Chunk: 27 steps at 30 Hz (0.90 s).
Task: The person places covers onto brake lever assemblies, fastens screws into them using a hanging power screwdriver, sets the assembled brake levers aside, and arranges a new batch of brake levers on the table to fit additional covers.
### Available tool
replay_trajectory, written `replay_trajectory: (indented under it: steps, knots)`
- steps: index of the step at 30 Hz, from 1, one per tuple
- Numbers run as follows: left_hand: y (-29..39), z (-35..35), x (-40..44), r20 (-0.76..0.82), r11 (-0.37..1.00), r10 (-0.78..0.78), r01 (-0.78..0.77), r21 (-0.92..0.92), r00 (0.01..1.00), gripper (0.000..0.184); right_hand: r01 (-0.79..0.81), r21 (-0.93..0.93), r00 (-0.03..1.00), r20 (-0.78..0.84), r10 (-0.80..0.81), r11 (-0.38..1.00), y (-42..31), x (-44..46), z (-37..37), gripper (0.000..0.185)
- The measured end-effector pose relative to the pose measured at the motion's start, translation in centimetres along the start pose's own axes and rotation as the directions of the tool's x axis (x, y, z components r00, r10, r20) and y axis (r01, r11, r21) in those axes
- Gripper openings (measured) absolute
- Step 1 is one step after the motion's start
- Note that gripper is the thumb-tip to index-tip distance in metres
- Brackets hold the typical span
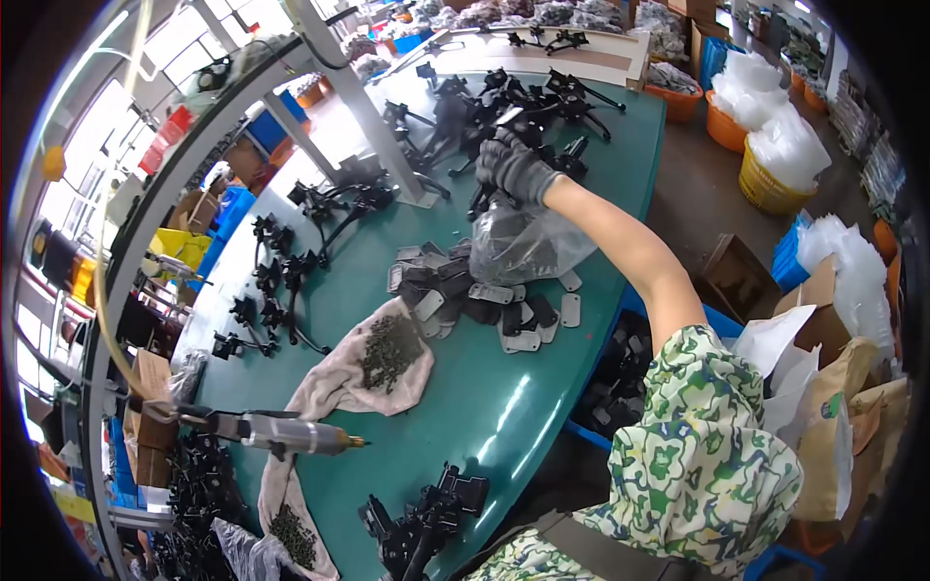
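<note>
My right hand (515,170), in a dark grey glove, reaches to the far side of the green table. Its fingers are closed, and a small pale flat piece (509,115) shows at the fingertips. Black lever assemblies (572,92) lie around and beyond the hand. Just below it, a clear plastic bag (523,247) with dark contents rests beside a loose pile of small rectangular plates (455,290), some dark, some light grey. My left hand is out of view.
A power screwdriver (300,435) hangs over the table's left part. Small dark screws (389,353) lie on a pale cloth (334,382). More black assemblies stand at left and near front (421,523). A metal frame post (363,102) rises from the table. A blue bin (591,438) sits at the right edge.
</note>
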State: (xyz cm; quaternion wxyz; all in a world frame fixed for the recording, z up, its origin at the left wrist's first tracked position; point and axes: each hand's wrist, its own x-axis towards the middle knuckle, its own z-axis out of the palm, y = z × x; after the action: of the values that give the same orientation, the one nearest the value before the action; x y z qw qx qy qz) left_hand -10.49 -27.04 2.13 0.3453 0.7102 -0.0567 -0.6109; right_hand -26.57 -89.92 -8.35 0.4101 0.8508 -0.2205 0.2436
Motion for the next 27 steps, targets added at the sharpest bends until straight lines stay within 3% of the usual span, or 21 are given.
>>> replay_trajectory:
  steps: [1, 2, 4, 5, 7, 9, 10, 12, 13, 14, 15, 16, 17, 19, 20, 21, 22, 23, 24, 26, 27]
  knots:
    - [0.3, 0.0, 0.4, 0.012, 1.0, 0.007, -0.007, 0.005, 1.0, 0.033, -0.162, 0.087, 0.961, 0.243, 0.136, 0.983, 0.3, 0.4, -1.4, 0.032]
    - [0.6, 0.2, 0.7, 0.02, 1.0, 0.013, -0.013, 0.011, 1.0, 0.034, -0.325, 0.164, 0.907, 0.333, 0.258, 0.931, 0.3, 0.1, -2.7, 0.033]
    - [1.3, 0.4, 1.5, 0.05, 0.999, 0.042, -0.043, 0.02, 0.998, 0.036, -0.329, 0.06, 0.943, -0.04, 0.331, 0.943, 1.4, -0.5, -2.4, 0.025]
    - [1.6, 0.4, 1.9, 0.068, 0.998, 0.062, -0.063, 0.021, 0.996, 0.036, -0.434, 0.321, 0.88, -0.047, 0.472, 0.842, 1.4, -1.6, -2.7, 0.024]
    - [2.1, 0.6, 2.6, 0.111, 0.993, 0.117, -0.12, 0.019, 0.987, 0.038, -0.488, 0.751, 0.715, 0.05, 0.698, 0.446, 0.6, -2.1, -12.3, 0.022]
    - [2.8, 1.1, 3.5, 0.175, 0.97, 0.232, -0.242, 0.032, 0.957, 0.039, -0.317, 0.814, 0.663, -0.176, 0.728, 0.486, -2.8, -5.4, -17.8, 0.023]
    - [3.6, 1.9, 4.0, 0.206, 0.938, 0.314, -0.336, 0.083, 0.927, 0.04, -0.259, 0.86, 0.674, -0.166, 0.72, 0.441, -5.0, -7.5, -21.0, 0.02]
    - [6.2, 4.6, 5.0, 0.257, 0.812, 0.461, -0.52, 0.266, 0.85, 0.026, -0.241, 0.97, 0.82, 0.22, 0.528, -0.031, -10.5, -11.8, -27.1, 0.018]
    - [7.0, 5.9, 5.7, 0.264, 0.837, 0.449, -0.505, 0.21, 0.854, 0.038, -0.314, 0.872, 0.865, 0.426, 0.267, -0.374, -12.8, -12.9, -29.5, 0.019]
    - [7.8, 7.3, 6.4, 0.273, 0.861, 0.432, -0.483, 0.157, 0.86, 0.054, -0.599, 0.51, 0.715, 0.687, -0.126, -0.617, -14.3, -13.4, -31.4, 0.043]
    - [9.3, 9.6, 6.9, 0.262, 0.812, 0.481, -0.538, 0.226, 0.836, 0.053, -0.482, 0.241, 0.742, 0.623, -0.247, -0.842, -16.1, -13.0, -32.0, 0.076]
    - [10.4, 12.5, 7.3, 0.25, 0.758, 0.527, -0.583, 0.294, 0.812, 0.053, -0.417, 0.316, 0.798, 0.576, -0.177, -0.852, -16.3, -11.9, -32.6, 0.093]
    - [10.0, 15.6, 9.0, 0.195, 0.567, 0.788, -0.811, 0.142, 0.585, 0.034, -0.454, 0.546, 0.797, 0.602, -0.047, -0.704, -15.5, -11.0, -33.0, 0.088]
    - [7.7, 20.5, 17.0, 0.075, 0.42, 0.907, -0.904, -0.081, 0.415, 0.026, -0.457, 0.851, 0.82, 0.515, 0.25, -0.258, -13.2, -8.9, -32.0, 0.075]
    - [9.0, 20.9, 17.2, 0.24, 0.383, 0.87, -0.897, 0.222, 0.431, 0.036, -0.429, 0.903, 0.833, 0.395, 0.387, 0.003, -13.0, -8.9, -30.1, 0.066]
    - [10.2, 21.3, 17.4, 0.399, 0.222, 0.807, -0.85, 0.478, 0.435, 0.045, -0.4, 0.877, 0.842, 0.236, 0.485, 0.267, -12.4, -8.6, -28.7, 0.058]
    - [14.2, 21.2, 13.1, 0.629, -0.361, 0.584, -0.53, 0.767, 0.513, 0.056, -0.399, 0.889, 0.775, 0.458, 0.434, -0.225, -10.3, -7.5, -28.4, 0.05]
    - [15.2, 21.8, 11.6, 0.604, -0.281, 0.638, -0.586, 0.76, 0.478, 0.062, -0.311, 0.681, 0.666, 0.654, 0.359, -0.663, -8.2, -6.4, -28.0, 0.042]
    - [16.2, 22.3, 10.0, 0.576, -0.205, 0.688, -0.644, 0.737, 0.44, 0.072, -0.291, 0.729, 0.65, 0.626, 0.431, -0.619, -6.5, -5.4, -27.3, 0.038]
    - [14.8, 21.2, 9.5, 0.488, -0.366, 0.87, -0.747, 0.555, -0.064, 0.066, -0.31, 0.595, 0.582, 0.735, 0.347, -0.741, -2.8, -3.7, -23.2, 0.027]
    - [13.8, 19.5, 8.9, 0.549, -0.374, 0.835, -0.768, 0.521, -0.034, 0.06, -0.326, 0.664, 0.587, 0.7, 0.407, -0.672, -0.8, -3.3, -19.9, 0.023]
